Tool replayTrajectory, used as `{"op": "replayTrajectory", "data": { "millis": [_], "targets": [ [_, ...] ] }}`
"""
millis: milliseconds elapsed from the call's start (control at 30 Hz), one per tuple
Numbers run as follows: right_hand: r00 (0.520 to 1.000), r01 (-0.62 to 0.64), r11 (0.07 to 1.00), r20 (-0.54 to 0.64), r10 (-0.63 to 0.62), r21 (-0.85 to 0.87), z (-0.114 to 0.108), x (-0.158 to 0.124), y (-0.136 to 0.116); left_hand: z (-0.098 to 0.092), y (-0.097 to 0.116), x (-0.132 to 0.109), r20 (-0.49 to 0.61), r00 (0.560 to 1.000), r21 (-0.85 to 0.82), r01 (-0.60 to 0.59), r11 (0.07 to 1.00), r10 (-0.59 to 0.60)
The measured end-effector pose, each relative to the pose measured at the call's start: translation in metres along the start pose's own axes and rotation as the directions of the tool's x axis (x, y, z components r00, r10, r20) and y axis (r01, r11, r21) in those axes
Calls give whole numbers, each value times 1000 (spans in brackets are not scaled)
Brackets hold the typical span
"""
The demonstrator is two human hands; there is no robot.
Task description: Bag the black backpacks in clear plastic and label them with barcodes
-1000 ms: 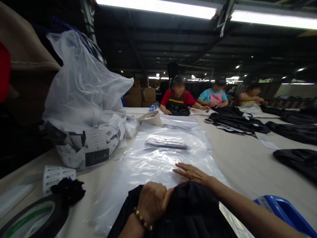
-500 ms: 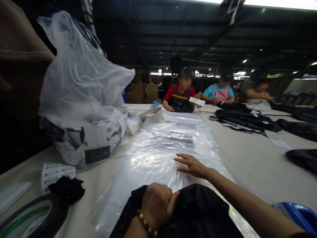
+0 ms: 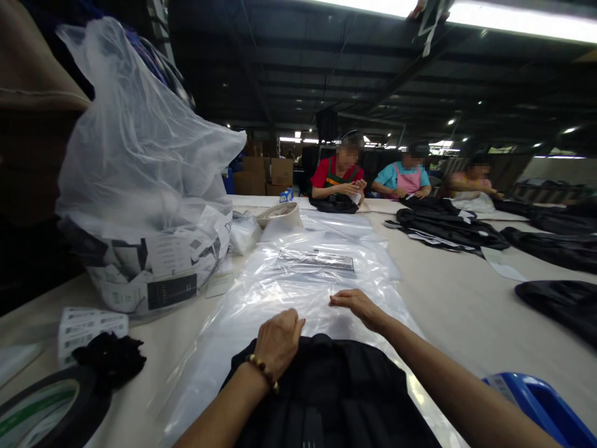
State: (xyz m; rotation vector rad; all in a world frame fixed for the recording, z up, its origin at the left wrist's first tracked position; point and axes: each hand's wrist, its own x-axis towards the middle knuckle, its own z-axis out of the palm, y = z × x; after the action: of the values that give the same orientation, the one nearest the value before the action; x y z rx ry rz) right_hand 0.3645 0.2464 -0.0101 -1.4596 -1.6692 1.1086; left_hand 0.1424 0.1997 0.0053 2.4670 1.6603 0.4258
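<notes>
A black fabric item, bag-like, (image 3: 336, 386) lies in front of me at the bottom centre, partly over a stack of clear plastic bags (image 3: 298, 292). My left hand (image 3: 280, 339), with a beaded bracelet at its wrist, is at the item's upper left edge; its fingers are curled, and what they hold, if anything, is hidden. Just beyond the item's top edge, my right hand (image 3: 359, 307) hovers over or rests on the plastic, fingers close together and pointing left. Whether it pinches the plastic is too small to tell. A printed label panel shows on the plastic farther up.
At left stand a plastic-wrapped container of paper tags (image 3: 163, 267), a label roll (image 3: 77, 330), a black scrunched cloth (image 3: 112, 358) and a tape roll (image 3: 41, 410). Black items (image 3: 443, 227) and a blue object (image 3: 541, 404) are at right. Three people work across the table.
My left hand has moved up and forward along the black item, which lies flatter. My right hand's fingers have drawn together. The person in red has lowered the white card.
</notes>
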Motion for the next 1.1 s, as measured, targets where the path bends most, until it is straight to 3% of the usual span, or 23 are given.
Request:
{"op": "replayTrajectory", "data": {
  "millis": [133,267,367,500,633,767,900,1000,1100],
  "targets": [
    [998,62,998,-33,-61,17,2,-5,-9,-8,2,27,-121,992,99,-30,995,42],
    [984,145,984,-93,-155,-100,1,-10,-14,-12,5,50,-60,989,142,-122,982,132],
    [964,165,944,-155,-216,-286,2,-18,-20,-13,4,61,-63,994,120,-79,990,87],
    [920,159,801,-208,-332,-577,22,-26,-34,-13,10,62,-86,995,124,-41,991,52],
    [900,132,630,-173,-399,-765,33,-27,-40,-18,9,54,-44,990,175,-121,977,130],
    [912,35,526,-188,-364,-850,8,-38,-25,-32,-21,44,31,984,216,-179,960,177],
    [922,-116,516,-285,-261,-849,-25,-69,-4,-48,-75,22,-34,999,201,20,979,-14],
    [902,-221,607,-396,-170,-764,-36,-96,6,-56,-114,-3,-100,971,104,226,969,-216],
    [828,-342,792,-561,-2,-506,-40,-112,14,-60,-144,-28,-126,894,-85,423,902,-431]
  ]
}}
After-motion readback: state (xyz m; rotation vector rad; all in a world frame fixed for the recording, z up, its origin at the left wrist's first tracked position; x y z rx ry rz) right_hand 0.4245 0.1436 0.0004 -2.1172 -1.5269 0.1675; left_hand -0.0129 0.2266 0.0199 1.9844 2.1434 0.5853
